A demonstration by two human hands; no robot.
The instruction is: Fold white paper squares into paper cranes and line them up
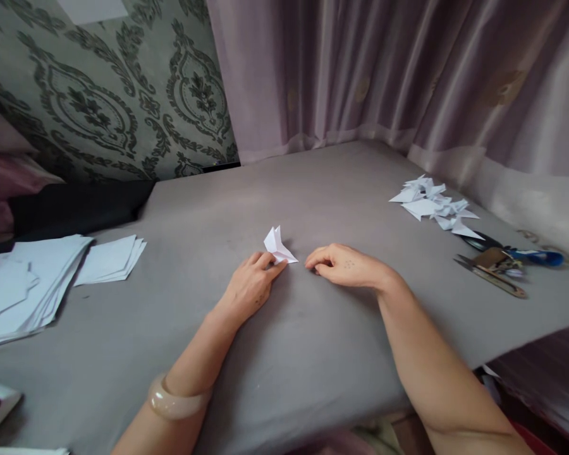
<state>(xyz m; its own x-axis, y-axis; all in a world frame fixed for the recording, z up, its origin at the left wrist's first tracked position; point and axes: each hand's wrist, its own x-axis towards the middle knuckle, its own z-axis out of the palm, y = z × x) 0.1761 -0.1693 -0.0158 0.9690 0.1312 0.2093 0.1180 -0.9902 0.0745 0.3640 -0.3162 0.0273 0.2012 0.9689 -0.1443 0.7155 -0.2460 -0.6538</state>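
Observation:
A small piece of folded white paper (275, 243) rests on the grey-covered table, with two pointed flaps standing up and another point lying to the right. My left hand (251, 283) has its thumb and fingers closed on the near edge of this paper, which they partly hide. Just to the right, my right hand (341, 264) lies low over the cloth, apart from the paper. Its fingers are curled in toward the thumb, and nothing shows between them.
At the right lies a pile of folded paper pieces (431, 201). Nearer are thread snips (493, 277) and a blue-handled tool (538, 256). Stacked white sheets (52, 278) and smaller paper squares (109, 259) lie left, before a black cloth (76, 207). Curtains (332, 69) hang behind.

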